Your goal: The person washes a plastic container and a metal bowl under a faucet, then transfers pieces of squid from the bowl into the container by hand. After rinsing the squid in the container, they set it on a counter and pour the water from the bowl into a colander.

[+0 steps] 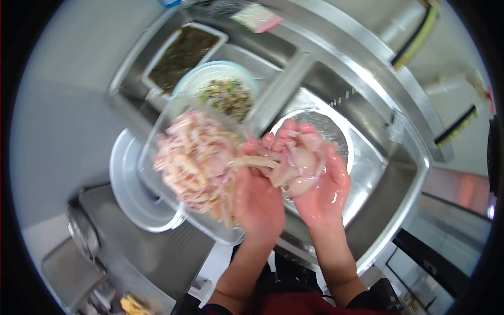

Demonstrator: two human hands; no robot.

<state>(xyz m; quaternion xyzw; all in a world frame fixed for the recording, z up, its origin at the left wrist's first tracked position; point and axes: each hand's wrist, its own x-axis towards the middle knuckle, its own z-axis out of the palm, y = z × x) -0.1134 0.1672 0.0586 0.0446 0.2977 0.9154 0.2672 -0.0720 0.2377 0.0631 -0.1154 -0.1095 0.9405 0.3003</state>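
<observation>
My left hand (259, 202) and my right hand (331, 191) are cupped side by side, palms up, over the right sink basin. Wet, pale pink raw meat pieces (303, 163) lie across them, most of them in the right palm. Strips hang over the left fingers, one of them pale and long. Just left of my left hand, a clear plastic tub (148, 163) is heaped with similar raw meat strips (197, 157). Beneath my hands, partly hidden, a round bowl of water (344, 137) sits in the steel basin (367, 184).
In the left sink compartment, a white tray (223, 39) holds dark greenish-brown contents, and a round strainer (186, 79) holds chopped scraps. A white bucket (123, 181) stands left of the tub. A pink-and-white packet (257, 18) lies at the sink's back edge.
</observation>
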